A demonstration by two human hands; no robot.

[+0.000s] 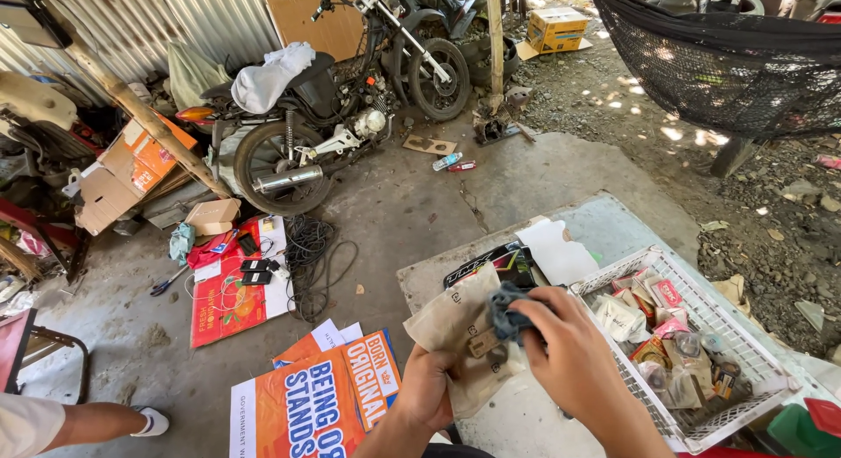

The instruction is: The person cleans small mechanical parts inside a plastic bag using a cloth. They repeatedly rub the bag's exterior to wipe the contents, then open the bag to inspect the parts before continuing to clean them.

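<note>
Now your left hand (427, 390) grips a brown paper bag (457, 327). Your right hand (561, 348) pinches a dark blue cloth (506, 311) at its top. At three o'clock sits a white basket (736, 335).

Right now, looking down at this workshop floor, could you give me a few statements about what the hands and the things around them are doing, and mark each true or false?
1. The left hand holds a crumpled brown paper bag. True.
2. The right hand rests inside the white plastic basket. False: it is at the bag, its fingers on a dark blue-grey piece, with the basket beside it.
3. The basket holds small packets. True.
4. The motorcycle lies flat on its side. False: it stands upright near the corrugated wall.
5. A coil of black cable lies on the concrete floor. True.
</note>
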